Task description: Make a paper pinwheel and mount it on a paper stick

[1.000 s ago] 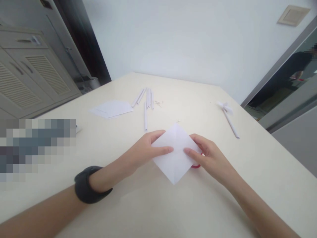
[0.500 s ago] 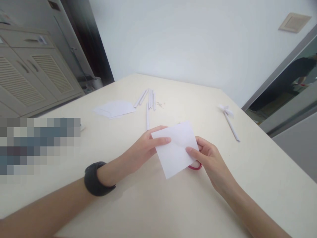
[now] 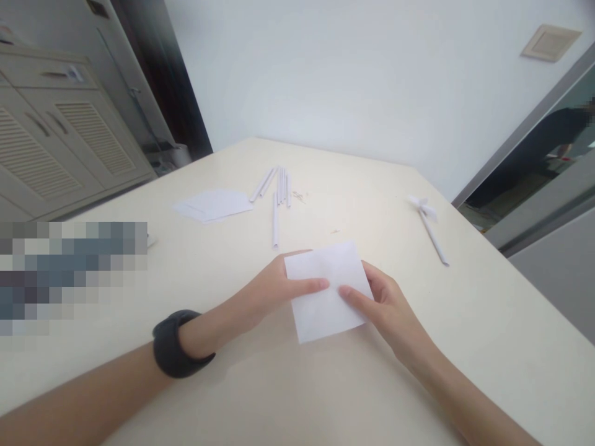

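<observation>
A white square sheet of paper (image 3: 328,291) is held just above the cream table (image 3: 297,384), near its middle. My left hand (image 3: 274,291) grips the sheet's left edge, thumb on top. My right hand (image 3: 385,306) grips the right edge, a finger pressed on the paper's face. A dark band sits on my left wrist (image 3: 179,344). The sheet hides whatever lies under it.
Several rolled white paper sticks (image 3: 277,186) lie farther back, with a stack of white sheets (image 3: 214,204) to their left. A paper pinwheel on a stick (image 3: 430,226) lies at the right. Cabinets (image 3: 51,136) stand to the left; a table edge drops off at right.
The sheet has turned from a diamond to a nearly level square between my hands. A red ring seen under its right corner is now covered.
</observation>
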